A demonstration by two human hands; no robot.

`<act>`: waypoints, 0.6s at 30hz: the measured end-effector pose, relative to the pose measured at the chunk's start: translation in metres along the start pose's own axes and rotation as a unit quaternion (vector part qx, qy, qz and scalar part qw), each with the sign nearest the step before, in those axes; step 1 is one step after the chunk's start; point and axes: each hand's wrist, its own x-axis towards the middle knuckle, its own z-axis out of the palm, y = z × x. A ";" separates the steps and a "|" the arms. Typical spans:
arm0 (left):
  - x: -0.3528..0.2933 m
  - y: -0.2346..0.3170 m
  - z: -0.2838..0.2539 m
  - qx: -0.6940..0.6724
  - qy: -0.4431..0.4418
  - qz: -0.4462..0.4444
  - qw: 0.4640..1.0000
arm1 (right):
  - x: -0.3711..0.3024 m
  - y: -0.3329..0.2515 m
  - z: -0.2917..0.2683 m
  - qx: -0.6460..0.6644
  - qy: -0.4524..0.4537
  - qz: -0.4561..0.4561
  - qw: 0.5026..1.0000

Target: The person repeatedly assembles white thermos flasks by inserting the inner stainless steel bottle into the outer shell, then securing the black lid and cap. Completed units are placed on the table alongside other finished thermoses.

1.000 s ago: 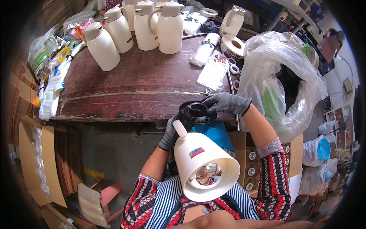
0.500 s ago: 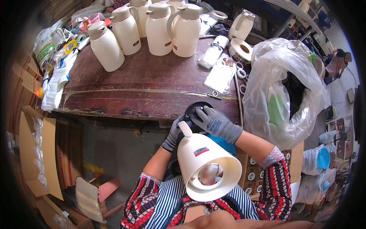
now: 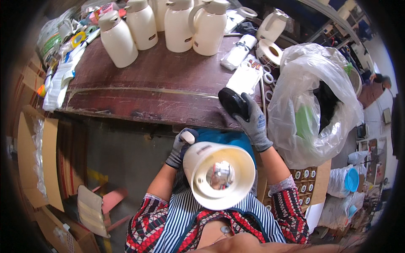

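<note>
The head view comes from the left of two fisheye cameras worn side by side on the person's head. It looks steeply down and forward, upright and unmirrored, so its left is the wearer's left. The striped apron sits very near, along the lower edge; the left hand and right hand lie farther out, around the middle; the table stretches beyond them. The wide lens bows straight edges and leaves black corners.
</note>
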 end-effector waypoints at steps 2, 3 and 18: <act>-0.010 -0.012 -0.020 -0.021 0.077 -0.002 0.997 | 0.004 0.011 0.004 -0.210 -0.070 -0.219 0.950; -0.020 -0.012 -0.023 0.174 0.107 0.050 0.978 | -0.003 0.023 0.013 -0.263 -0.105 -0.287 0.915; -0.057 0.058 0.019 -0.073 0.168 0.013 0.983 | 0.022 0.005 0.098 -0.314 -0.156 -0.075 0.934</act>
